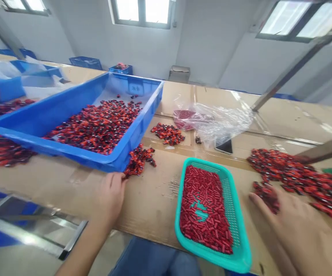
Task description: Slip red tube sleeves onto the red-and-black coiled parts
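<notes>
My left hand rests at the near corner of the blue tray. Its fingers are curled together at the edge of a small pile of red-and-black parts; what they pinch, if anything, is hidden. On the right, my right hand curves its thumb and fingers round a clump of small red-and-black parts. That clump lies beside a larger heap of the same parts. Between my hands stands a green basket holding short dark red tubes.
Many red-and-black parts lie inside the blue tray. Beyond the basket are another small pile, a clear plastic bag and a phone. A metal post rises at the right. More blue bins stand behind.
</notes>
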The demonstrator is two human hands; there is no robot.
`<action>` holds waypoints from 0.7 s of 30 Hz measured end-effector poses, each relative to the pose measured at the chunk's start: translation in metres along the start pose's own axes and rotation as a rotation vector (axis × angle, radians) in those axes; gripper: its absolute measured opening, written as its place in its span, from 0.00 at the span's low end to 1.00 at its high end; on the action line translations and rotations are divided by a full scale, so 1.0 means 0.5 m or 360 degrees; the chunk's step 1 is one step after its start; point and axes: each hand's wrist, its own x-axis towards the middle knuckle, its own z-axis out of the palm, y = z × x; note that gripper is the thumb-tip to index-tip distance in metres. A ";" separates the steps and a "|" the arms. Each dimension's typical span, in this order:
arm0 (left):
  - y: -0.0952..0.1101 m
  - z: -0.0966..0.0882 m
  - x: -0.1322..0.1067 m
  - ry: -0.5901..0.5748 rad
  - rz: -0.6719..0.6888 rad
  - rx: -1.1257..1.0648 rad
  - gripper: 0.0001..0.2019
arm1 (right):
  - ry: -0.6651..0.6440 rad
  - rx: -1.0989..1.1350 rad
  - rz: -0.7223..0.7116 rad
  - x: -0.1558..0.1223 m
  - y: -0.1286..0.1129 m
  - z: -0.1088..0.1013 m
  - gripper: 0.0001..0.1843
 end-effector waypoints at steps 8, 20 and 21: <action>0.016 -0.048 -0.010 0.0046 0.0011 -0.0459 0.08 | -0.0394 0.0065 -0.0630 -0.011 -0.198 -0.004 0.11; 0.150 -0.106 -0.041 -0.0244 -0.0241 -0.1282 0.10 | -0.0451 0.0110 -0.0761 -0.010 -0.224 0.033 0.14; 0.157 -0.112 -0.043 -0.0204 -0.0218 -0.1296 0.12 | -0.0462 0.0160 -0.0754 -0.008 -0.227 0.026 0.12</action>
